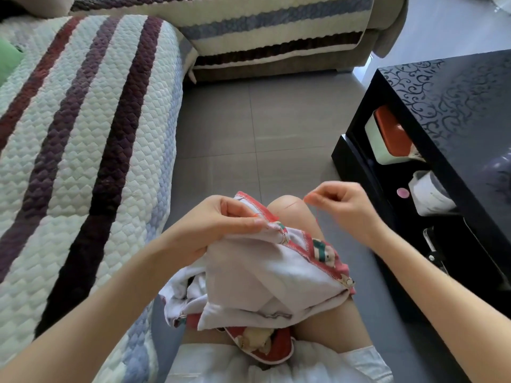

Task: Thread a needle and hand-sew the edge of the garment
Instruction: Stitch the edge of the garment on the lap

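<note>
We see the garment (262,277) bunched on the person's lap in the near middle of the view, pale cloth with a red-stitched edge and a printed trim, its far end lifted over a bare knee (293,217). The left hand (221,219) grips that far edge, fingers curled over the cloth and the thumb pressing the red seam from the near side. The right hand (340,200) is raised just right of the knee, clear of the cloth, its thumb and forefinger pinched together on a red thread (293,205) and the other fingers curled in. The thread runs taut from the pinch leftward to the seam at the left hand, and a looser length drops below the right hand. We cannot tell whether a needle sits in the pinch; it is too fine to make out. On the left lies a sofa (83,134) under a quilted white cover with dark stripes, and a second sofa section (262,29) stands at the far side. A grey tiled floor (249,134) lies between. On the right stands a glossy black coffee table (456,106) with a scrolled pattern, and a white box with an orange lid (387,136) sits on its lower shelf
</note>
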Available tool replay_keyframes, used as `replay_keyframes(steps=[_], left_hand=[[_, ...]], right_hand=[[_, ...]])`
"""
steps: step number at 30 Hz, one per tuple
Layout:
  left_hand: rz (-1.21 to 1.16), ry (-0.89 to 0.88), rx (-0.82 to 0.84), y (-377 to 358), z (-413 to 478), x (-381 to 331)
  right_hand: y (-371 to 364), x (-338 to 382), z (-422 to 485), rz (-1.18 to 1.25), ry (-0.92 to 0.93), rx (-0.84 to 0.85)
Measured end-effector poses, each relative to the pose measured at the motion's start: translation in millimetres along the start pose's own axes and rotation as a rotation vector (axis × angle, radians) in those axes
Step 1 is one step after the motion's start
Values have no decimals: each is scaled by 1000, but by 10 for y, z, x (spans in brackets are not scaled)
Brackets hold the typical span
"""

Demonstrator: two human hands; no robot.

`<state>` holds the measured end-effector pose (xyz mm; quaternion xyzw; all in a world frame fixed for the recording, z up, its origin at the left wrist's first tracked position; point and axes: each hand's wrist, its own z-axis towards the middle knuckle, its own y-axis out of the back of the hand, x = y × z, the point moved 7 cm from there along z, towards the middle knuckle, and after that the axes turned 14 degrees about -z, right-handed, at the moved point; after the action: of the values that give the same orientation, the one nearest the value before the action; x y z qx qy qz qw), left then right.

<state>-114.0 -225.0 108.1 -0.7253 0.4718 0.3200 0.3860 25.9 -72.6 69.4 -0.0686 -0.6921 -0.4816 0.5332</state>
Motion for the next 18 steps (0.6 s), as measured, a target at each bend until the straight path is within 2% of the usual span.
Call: replay_keyframes(steps=[2, 7, 11, 12, 14, 16, 17, 18], left_hand=[[9, 2, 22, -58, -10, 21], [15, 25, 16, -99, -42, 144], [22, 44, -7, -74, -108, 199], [21, 51, 0, -86, -125, 206], [30, 65, 11, -103, -145, 221], [34, 61, 15, -104, -159, 220], [31, 57, 18, -103, -163, 217], [31, 52, 23, -100, -166, 215]], right_hand=[[142, 25, 87, 115, -76, -24], [365, -105, 358, 206, -264, -165], [616, -582, 569, 478, -621, -340], [639, -689, 570, 477, -701, -370], [655, -769, 576, 248, -718, -349], [549, -590, 562, -126, -596, -171], [443, -450, 529, -258, -505, -49], [319, -302, 461, -282, -411, 66]])
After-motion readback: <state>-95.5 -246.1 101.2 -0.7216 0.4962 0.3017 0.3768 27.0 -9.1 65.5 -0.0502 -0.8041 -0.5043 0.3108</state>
